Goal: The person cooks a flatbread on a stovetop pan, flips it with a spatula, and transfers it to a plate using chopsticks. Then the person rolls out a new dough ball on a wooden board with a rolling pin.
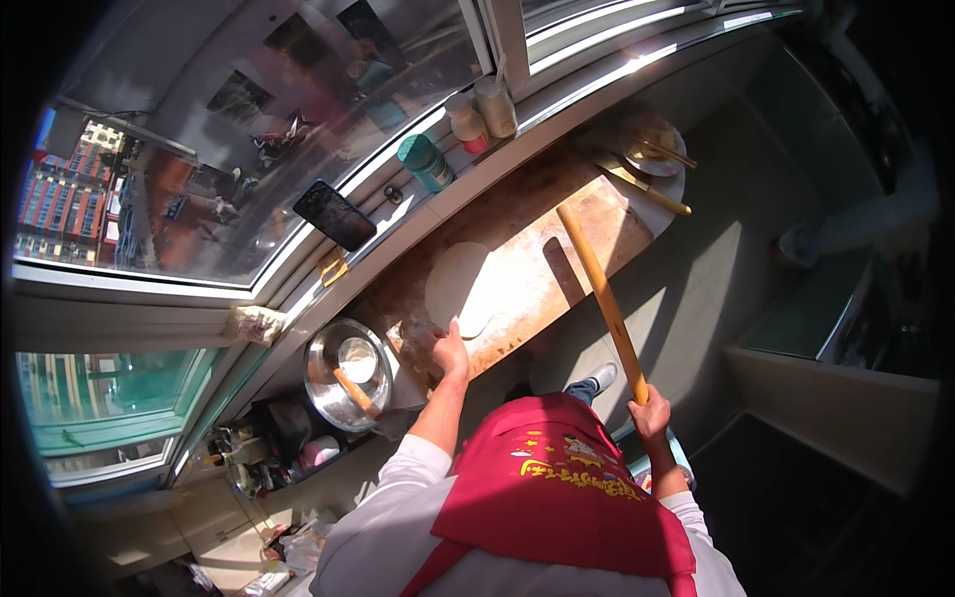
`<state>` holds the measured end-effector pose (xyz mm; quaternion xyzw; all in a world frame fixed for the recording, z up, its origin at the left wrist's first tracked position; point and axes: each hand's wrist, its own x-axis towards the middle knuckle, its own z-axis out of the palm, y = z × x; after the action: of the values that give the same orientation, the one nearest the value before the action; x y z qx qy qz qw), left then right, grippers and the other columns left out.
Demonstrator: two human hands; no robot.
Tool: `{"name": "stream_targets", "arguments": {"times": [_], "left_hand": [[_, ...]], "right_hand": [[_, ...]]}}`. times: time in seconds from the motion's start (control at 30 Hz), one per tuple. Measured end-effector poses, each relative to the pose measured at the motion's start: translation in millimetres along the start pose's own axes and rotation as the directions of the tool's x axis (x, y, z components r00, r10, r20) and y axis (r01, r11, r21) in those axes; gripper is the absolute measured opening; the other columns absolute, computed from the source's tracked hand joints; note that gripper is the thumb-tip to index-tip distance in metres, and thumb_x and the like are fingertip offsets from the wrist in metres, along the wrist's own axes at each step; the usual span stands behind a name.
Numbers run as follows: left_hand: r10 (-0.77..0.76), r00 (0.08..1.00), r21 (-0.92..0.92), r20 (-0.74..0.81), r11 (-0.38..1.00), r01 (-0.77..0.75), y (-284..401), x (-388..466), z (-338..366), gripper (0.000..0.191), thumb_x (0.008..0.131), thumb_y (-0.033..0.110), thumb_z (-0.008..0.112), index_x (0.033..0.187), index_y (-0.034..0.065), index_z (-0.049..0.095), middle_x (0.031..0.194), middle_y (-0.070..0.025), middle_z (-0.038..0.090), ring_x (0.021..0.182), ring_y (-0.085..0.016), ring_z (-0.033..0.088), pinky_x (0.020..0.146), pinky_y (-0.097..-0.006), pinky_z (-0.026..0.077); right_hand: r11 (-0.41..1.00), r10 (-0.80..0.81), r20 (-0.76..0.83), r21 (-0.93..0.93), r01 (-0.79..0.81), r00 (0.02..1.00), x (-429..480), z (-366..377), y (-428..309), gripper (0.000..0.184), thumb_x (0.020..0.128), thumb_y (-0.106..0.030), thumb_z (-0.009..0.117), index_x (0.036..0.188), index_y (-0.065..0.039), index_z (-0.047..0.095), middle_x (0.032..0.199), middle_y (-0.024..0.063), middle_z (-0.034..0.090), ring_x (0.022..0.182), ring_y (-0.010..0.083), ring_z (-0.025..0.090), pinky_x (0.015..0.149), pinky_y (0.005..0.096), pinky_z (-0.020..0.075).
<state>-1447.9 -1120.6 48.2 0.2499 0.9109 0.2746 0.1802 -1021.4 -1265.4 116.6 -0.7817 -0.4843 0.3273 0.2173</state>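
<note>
A flat rounded sheet of dough (456, 283) lies on a floured wooden board (522, 298), half in bright sun. At its near edge is my left hand (450, 351), its fingers at the rim of the dough; whether they pinch it is hard to see. My right hand (650, 412) grips the lower end of a long wooden rolling pin (606, 310), which is held tilted off the dough, its far end over the right part of the board. Left of the board stands a steel bowl (315, 373) holding a smaller bowl of white powder (359, 360) and a short wooden rolling pin (354, 392).
A knife (647, 190) and a plate with chopsticks (656, 145) are at the board's far right end. Along the windowsill stand a phone (335, 215), a teal-lidded jar (425, 163), a bottle (467, 123) and another jar (495, 107). A crumpled packet (255, 324) lies at the sill's left.
</note>
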Motion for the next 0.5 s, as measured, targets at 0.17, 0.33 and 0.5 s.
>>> {"name": "stream_targets", "arguments": {"times": [0.17,0.33,0.5], "left_hand": [[0.836,0.532,0.236,0.138,0.494,-0.837,65.9,83.9,9.6,0.066,0.096,0.037,0.069,0.150,0.0059,0.046,0.152,-0.0233,0.048,0.139,-0.042,0.047,0.112,-0.0550,0.040],[0.693,0.554,-0.039,0.462,0.639,-0.768,85.7,78.8,65.3,0.074,0.101,0.048,0.057,0.162,0.0124,0.033,0.165,-0.0226,0.032,0.149,-0.043,0.035,0.120,-0.0546,0.032],[0.678,0.390,0.090,0.623,0.433,-0.897,129.9,24.3,92.9,0.075,0.101,0.051,0.054,0.163,0.0156,0.031,0.169,-0.0191,0.027,0.154,-0.039,0.030,0.125,-0.0524,0.028]], "right_hand": [[0.989,-0.103,0.000,0.102,0.102,0.995,-17.1,-6.4,8.5,0.024,0.076,-0.011,0.071,0.096,0.000,0.067,0.069,0.0197,0.066,0.066,0.0346,0.070,0.063,0.0393,0.0540],[0.998,-0.049,-0.019,-0.036,0.048,0.999,-36.4,-8.3,21.8,0.020,0.075,-0.011,0.072,0.092,-0.001,0.068,0.073,0.0194,0.068,0.072,0.0376,0.072,0.065,0.0419,0.0550],[0.986,0.084,0.037,-0.149,-0.078,0.996,-50.8,-12.9,27.3,0.030,0.075,-0.012,0.076,0.102,-0.003,0.073,0.083,0.0218,0.073,0.081,0.0394,0.074,0.073,0.0457,0.0570]]}}
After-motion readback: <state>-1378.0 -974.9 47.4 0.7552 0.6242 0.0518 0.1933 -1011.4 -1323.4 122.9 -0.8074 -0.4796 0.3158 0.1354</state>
